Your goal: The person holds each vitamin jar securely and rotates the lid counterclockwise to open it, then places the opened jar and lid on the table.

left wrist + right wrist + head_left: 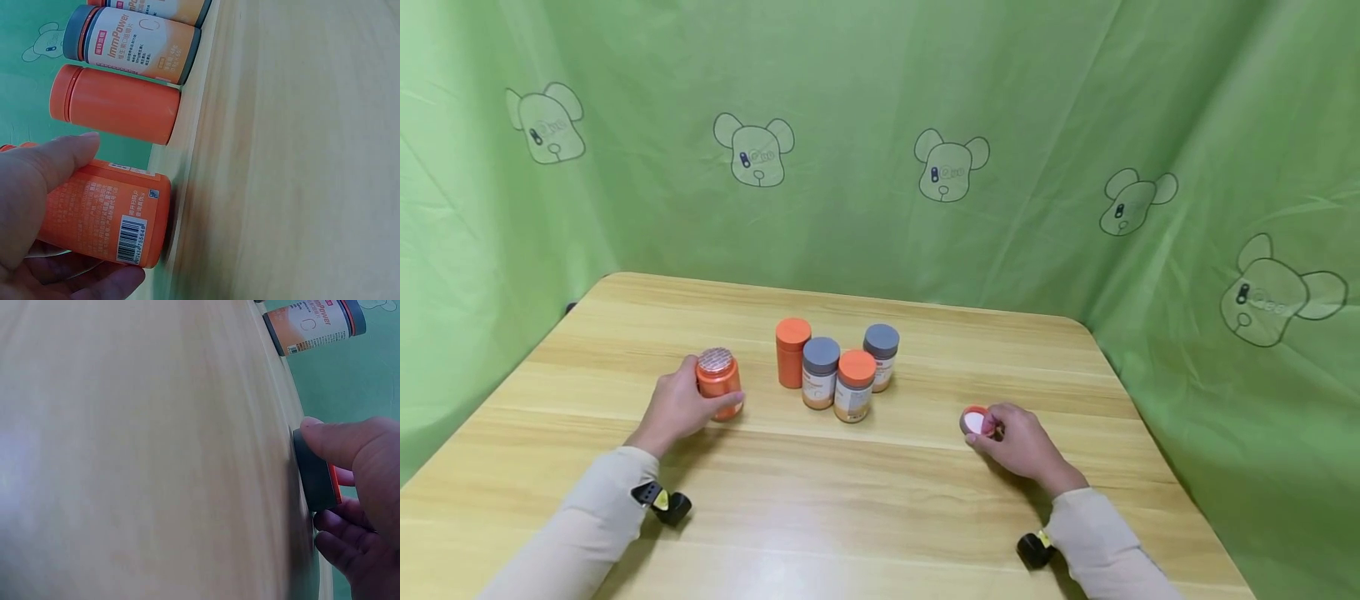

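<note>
My left hand (679, 407) grips an orange bottle (718, 385) upright at the table's left, thumb on one side and fingers round the other. Its top has no cap and shows a silvery printed seal (715, 360). A barcode label faces the left wrist view on that bottle (106, 212). At the right, my right hand (1021, 442) pinches a bottle cap (976, 422) between thumb and fingers. The cap lies inside up on the table, with a white liner and an orange inner rim. From the right wrist view its dark grey side (314, 472) shows.
Between the hands stand several capped bottles: an all-orange one (792, 358), a grey-capped one (820, 375), an orange-capped one (854, 392) and another grey-capped one (882, 346) behind. The wooden table (820, 508) ends at a green curtain (850, 233).
</note>
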Demonstrator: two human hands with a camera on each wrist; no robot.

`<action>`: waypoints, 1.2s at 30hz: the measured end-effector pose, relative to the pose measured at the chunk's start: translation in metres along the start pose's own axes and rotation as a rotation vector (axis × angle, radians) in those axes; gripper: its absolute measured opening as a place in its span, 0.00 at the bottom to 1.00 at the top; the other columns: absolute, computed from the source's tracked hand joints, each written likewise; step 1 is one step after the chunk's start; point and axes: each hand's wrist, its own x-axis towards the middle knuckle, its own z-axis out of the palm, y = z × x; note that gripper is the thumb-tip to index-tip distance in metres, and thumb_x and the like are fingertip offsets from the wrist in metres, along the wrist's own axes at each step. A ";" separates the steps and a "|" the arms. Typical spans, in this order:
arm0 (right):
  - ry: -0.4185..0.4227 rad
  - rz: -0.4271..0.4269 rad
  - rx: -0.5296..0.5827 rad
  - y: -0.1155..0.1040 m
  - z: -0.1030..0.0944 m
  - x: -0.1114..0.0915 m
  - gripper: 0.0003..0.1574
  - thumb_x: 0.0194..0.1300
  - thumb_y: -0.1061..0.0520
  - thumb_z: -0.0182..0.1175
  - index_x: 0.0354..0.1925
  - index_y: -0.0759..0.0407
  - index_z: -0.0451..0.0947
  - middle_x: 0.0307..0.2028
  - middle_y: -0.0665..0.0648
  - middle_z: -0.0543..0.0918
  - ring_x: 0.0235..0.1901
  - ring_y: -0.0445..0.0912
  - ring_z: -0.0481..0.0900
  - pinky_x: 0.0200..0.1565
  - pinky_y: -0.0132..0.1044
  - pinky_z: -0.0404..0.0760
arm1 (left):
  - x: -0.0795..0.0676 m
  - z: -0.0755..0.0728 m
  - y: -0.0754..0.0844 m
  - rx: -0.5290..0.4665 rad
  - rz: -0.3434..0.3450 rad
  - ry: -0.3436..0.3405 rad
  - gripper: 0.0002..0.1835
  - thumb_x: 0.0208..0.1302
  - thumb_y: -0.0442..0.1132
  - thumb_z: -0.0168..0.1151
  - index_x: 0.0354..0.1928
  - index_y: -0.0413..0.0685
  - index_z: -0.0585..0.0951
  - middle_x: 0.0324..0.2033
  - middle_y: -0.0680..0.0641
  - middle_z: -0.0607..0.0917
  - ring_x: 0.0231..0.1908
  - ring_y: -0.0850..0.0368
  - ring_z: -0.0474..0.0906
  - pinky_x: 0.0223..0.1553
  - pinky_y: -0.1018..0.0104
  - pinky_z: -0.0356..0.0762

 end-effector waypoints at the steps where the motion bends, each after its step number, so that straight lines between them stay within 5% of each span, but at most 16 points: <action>1: -0.001 0.001 0.000 0.000 0.000 0.000 0.19 0.55 0.53 0.73 0.24 0.53 0.70 0.30 0.53 0.74 0.30 0.47 0.70 0.35 0.41 0.71 | 0.000 0.000 0.000 0.001 -0.002 -0.002 0.39 0.54 0.53 0.73 0.56 0.33 0.66 0.48 0.31 0.79 0.45 0.39 0.79 0.44 0.47 0.77; 14: 0.003 0.004 -0.002 0.001 0.002 0.002 0.22 0.55 0.53 0.73 0.42 0.61 0.74 0.33 0.53 0.78 0.31 0.46 0.72 0.35 0.40 0.73 | -0.001 -0.001 -0.002 0.023 -0.018 -0.012 0.40 0.55 0.53 0.72 0.58 0.32 0.65 0.49 0.30 0.78 0.47 0.37 0.78 0.46 0.46 0.76; 26: -0.017 0.003 0.006 -0.002 0.002 0.002 0.24 0.56 0.52 0.72 0.43 0.62 0.74 0.34 0.54 0.78 0.31 0.46 0.72 0.35 0.40 0.72 | -0.004 -0.002 -0.003 0.024 -0.020 -0.017 0.42 0.55 0.53 0.72 0.59 0.31 0.63 0.50 0.29 0.77 0.48 0.36 0.78 0.46 0.45 0.76; 36: 0.007 0.025 0.016 -0.007 -0.008 0.006 0.29 0.60 0.49 0.69 0.51 0.65 0.72 0.43 0.62 0.79 0.38 0.52 0.76 0.41 0.48 0.75 | -0.008 -0.016 0.009 -0.013 -0.012 -0.003 0.58 0.52 0.59 0.72 0.71 0.32 0.50 0.65 0.25 0.61 0.62 0.27 0.60 0.58 0.34 0.61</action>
